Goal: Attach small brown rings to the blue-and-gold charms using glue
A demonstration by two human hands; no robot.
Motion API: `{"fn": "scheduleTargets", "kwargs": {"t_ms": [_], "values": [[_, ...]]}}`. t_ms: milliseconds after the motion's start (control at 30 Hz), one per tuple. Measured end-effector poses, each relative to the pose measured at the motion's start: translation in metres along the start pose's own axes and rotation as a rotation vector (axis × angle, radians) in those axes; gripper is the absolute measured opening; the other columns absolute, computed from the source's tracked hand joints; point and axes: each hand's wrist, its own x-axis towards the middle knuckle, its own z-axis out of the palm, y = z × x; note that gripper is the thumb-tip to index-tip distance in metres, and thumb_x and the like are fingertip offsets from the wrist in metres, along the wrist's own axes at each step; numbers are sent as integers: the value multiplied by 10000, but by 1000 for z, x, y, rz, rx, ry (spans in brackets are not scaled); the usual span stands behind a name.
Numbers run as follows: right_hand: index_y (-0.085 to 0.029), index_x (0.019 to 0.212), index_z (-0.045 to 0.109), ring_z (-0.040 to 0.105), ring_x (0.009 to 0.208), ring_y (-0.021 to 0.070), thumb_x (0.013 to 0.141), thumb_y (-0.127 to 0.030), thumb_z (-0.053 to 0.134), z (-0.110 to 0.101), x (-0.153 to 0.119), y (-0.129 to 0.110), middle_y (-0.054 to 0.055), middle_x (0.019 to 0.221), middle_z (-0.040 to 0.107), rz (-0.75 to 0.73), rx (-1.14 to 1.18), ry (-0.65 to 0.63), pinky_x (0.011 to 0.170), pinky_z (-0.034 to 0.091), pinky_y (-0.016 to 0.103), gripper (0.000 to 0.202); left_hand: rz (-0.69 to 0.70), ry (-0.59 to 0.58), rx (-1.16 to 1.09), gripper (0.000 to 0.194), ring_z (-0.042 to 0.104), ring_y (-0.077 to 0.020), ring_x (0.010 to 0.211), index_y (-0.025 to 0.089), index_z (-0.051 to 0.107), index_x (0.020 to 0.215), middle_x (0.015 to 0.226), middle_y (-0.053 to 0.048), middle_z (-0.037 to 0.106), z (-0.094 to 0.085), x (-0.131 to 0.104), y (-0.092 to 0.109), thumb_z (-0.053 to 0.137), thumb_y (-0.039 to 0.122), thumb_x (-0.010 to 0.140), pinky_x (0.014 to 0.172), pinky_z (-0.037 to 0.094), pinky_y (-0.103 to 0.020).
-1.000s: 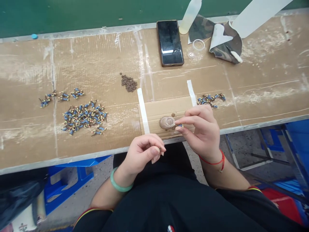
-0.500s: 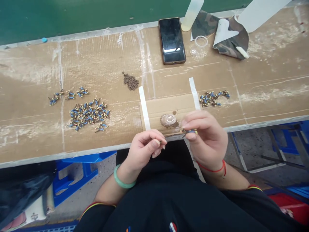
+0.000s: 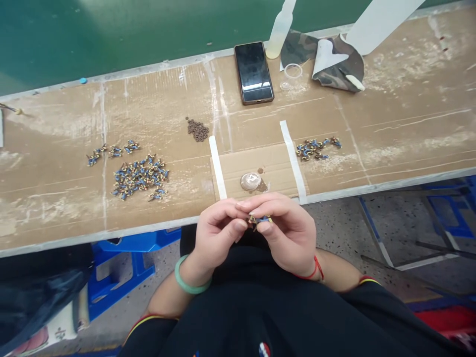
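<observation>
Just off the near edge of the cardboard-covered worktop (image 3: pixel 186 178), the left hand (image 3: pixel 219 229) and the right hand (image 3: pixel 288 229) meet above the person's lap. Thumb and fingers of the right hand pinch a small painted figurine (image 3: pixel 263 219), blue and yellowish, which lies sideways between the two hands. The left hand's fingers are pressed together at the figurine's other end; what they may hold is hidden.

Beyond the hands is a cardboard pad (image 3: pixel 249 161) with white tape strips (image 3: pixel 217 167) along its sides. A glossy oval patch (image 3: pixel 251 181) sits on it, too indistinct to identify. Left of the pad lies a large pile of similar figurines (image 3: pixel 140 177), and a smaller cluster (image 3: pixel 312 148) is just right of it. Farther back are a heap of brown rings (image 3: pixel 198 130), a smartphone (image 3: pixel 254 73) and, just beside the phone, a translucent squeeze bottle (image 3: pixel 278 37).
</observation>
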Motion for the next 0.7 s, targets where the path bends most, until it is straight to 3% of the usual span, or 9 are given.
{"fn": "scheduleTargets", "kwargs": {"t_ms": [200, 500, 700], "values": [[-297, 1069, 830, 871, 929, 222, 1074, -371, 763, -4, 0, -1, 48, 1042, 892, -50, -28, -31, 824, 739, 359, 100, 53, 21, 130, 482, 600, -170, 666, 215, 760, 727, 704, -27, 671, 2, -2, 6, 819, 614, 990, 723, 542, -330], [-261, 1126, 798, 879, 984, 210, 1068, -279, 765, -9, -1, -1, 78, 1094, 891, -149, -60, -72, 874, 744, 326, 69, 135, 14, 214, 399, 661, -171, 704, 224, 781, 768, 774, -35, 740, 3, -4, 9, 797, 522, 1033, 737, 552, -310], [-293, 1280, 803, 889, 947, 221, 1058, -258, 770, -5, -5, 11, 63, 1076, 890, -331, -104, 57, 807, 772, 331, 227, 252, -10, 512, 145, 799, -210, 893, 235, 851, 986, 973, -73, 863, 11, -10, 36, 731, 232, 1068, 825, 635, -303]]}}
